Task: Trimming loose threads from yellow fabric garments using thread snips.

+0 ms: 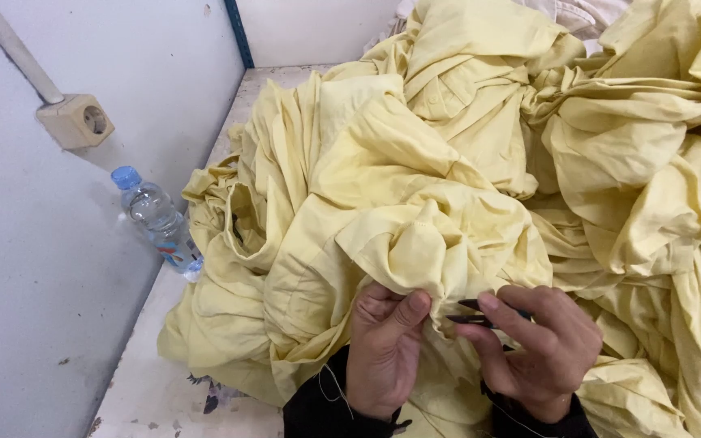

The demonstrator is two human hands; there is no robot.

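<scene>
Your left hand [384, 347] pinches a fold of pale yellow fabric [415, 203] heaped on the tabletop [156, 397]; your right hand [541, 345] grips small dark snips [468, 312] against it.

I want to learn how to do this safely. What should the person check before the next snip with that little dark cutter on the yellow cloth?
1. Left hand pinches a fold of the pale yellow cotton cloth: ok.
2. Right hand grips the small dark metal thread snips: ok.
3. Snip tips point at the pinched fold, close to the left thumb: not ok, fingers are near.
4. Which thread is to be cut: cannot tell, too small.
5. Clear plastic water bottle with a blue cap leans against the wall, touching the pile: cap on, ok.
6. White worktable edge free beside the pile: ok.
</scene>
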